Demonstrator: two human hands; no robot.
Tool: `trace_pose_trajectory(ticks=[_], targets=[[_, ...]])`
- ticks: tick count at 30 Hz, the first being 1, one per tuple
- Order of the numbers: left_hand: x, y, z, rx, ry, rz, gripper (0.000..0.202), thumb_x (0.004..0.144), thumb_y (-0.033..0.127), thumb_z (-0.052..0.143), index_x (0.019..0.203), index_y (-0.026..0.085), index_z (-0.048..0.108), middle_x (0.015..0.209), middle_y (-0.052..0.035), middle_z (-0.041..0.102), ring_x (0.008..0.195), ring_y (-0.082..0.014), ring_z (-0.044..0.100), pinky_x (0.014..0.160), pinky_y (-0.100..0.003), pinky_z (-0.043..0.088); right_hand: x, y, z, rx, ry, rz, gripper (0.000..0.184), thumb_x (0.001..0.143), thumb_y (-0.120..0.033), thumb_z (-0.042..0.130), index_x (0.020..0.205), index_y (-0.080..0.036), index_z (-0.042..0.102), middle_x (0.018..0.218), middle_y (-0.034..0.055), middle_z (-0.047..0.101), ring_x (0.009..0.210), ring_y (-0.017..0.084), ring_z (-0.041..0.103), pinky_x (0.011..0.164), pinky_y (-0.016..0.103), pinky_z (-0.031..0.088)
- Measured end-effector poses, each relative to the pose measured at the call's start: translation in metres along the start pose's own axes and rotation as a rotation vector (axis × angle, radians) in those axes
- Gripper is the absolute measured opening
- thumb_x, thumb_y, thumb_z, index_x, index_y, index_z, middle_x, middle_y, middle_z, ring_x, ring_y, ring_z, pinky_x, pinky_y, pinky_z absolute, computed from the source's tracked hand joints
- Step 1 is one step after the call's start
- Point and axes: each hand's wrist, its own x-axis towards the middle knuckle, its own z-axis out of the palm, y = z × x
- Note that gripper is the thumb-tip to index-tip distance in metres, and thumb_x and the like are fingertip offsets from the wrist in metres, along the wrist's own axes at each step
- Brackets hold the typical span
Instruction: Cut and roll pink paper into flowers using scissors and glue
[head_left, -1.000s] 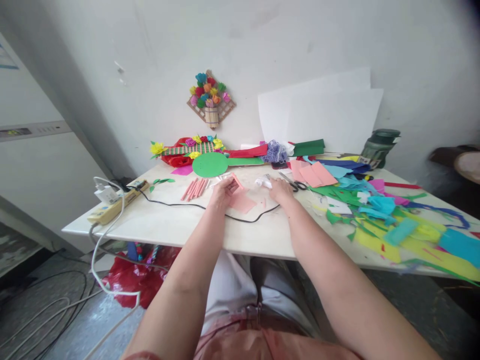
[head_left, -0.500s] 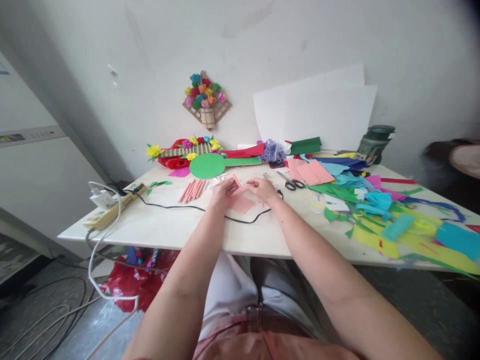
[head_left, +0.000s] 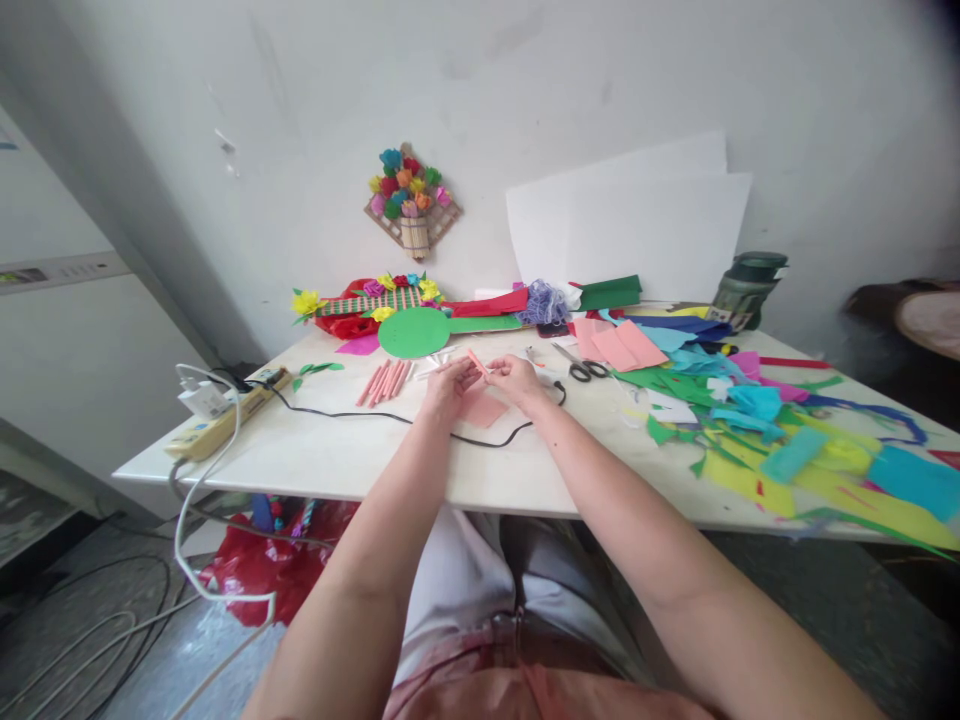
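A slim pink paper roll (head_left: 475, 360) slants between my two hands above the table. My left hand (head_left: 451, 384) is closed on its left side, and my right hand (head_left: 514, 378) pinches at its lower right end, fingertips close to the left ones. Beneath my hands lies a flat pink paper sheet (head_left: 480, 408), partly covered by them. Left of my left hand, several pink rolls (head_left: 384, 383) lie side by side. Some thin white sticks (head_left: 433, 364) sit just behind that hand. Scissors with black handles (head_left: 588, 371) rest to the right of my right hand.
A black cable (head_left: 360, 413) crosses the table from a power strip (head_left: 225, 418). A green paddle-shaped piece (head_left: 414, 333) lies at the back. Coloured paper scraps (head_left: 757, 400) cover the right side, near a dark green bottle (head_left: 748, 290). The front edge is close to my lap.
My right hand has moved slightly left, closing in on the roll's lower end beside my left hand. My left hand has barely shifted.
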Motion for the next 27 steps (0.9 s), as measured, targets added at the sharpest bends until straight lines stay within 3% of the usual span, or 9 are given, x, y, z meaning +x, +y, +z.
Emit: trace_pose_trajectory(ticks=[9, 17, 22, 27], targets=[[-0.001, 0.004, 0.001, 0.053, 0.071, -0.057, 0.007, 0.071, 0.017, 0.063, 0.071, 0.01, 0.064, 0.062, -0.0064, 0.066, 0.054, -0.0121, 0.062, 0.066, -0.028, 0.053, -0.005, -0.007, -0.005, 0.259, -0.07, 0.063, 0.024, 0.059, -0.012, 0.065, 0.081, -0.018, 0.057, 0.068, -0.0011, 0.063, 0.067, 0.013, 0.062, 0.072, 0.028, 0.049], [0.001, 0.0, -0.005, 0.255, 0.143, 0.098, 0.031, 0.066, 0.041, 0.069, 0.063, 0.012, 0.058, 0.053, -0.0032, 0.06, 0.047, -0.0124, 0.058, 0.055, -0.026, 0.051, -0.006, -0.009, -0.008, 0.344, -0.125, 0.059, 0.024, 0.056, -0.014, 0.064, 0.08, -0.016, 0.058, 0.062, -0.0013, 0.063, 0.061, 0.011, 0.056, 0.061, 0.025, 0.043], [0.005, -0.001, -0.009, 0.318, 0.211, 0.188, 0.028, 0.067, 0.038, 0.067, 0.061, 0.013, 0.056, 0.05, -0.0011, 0.058, 0.045, -0.0119, 0.057, 0.051, -0.024, 0.049, -0.005, -0.008, -0.008, 0.377, -0.123, 0.069, 0.023, 0.053, -0.015, 0.064, 0.076, -0.016, 0.059, 0.06, -0.0016, 0.063, 0.056, 0.01, 0.051, 0.057, 0.024, 0.039], [0.009, 0.001, -0.012, 0.255, 0.295, 0.193, 0.026, 0.068, 0.036, 0.066, 0.066, 0.013, 0.055, 0.056, -0.0032, 0.062, 0.045, -0.0122, 0.058, 0.05, -0.024, 0.048, -0.003, -0.005, -0.011, 0.422, -0.12, 0.1, 0.025, 0.054, -0.017, 0.064, 0.079, -0.016, 0.06, 0.059, -0.0012, 0.063, 0.055, 0.011, 0.05, 0.055, 0.024, 0.038]])
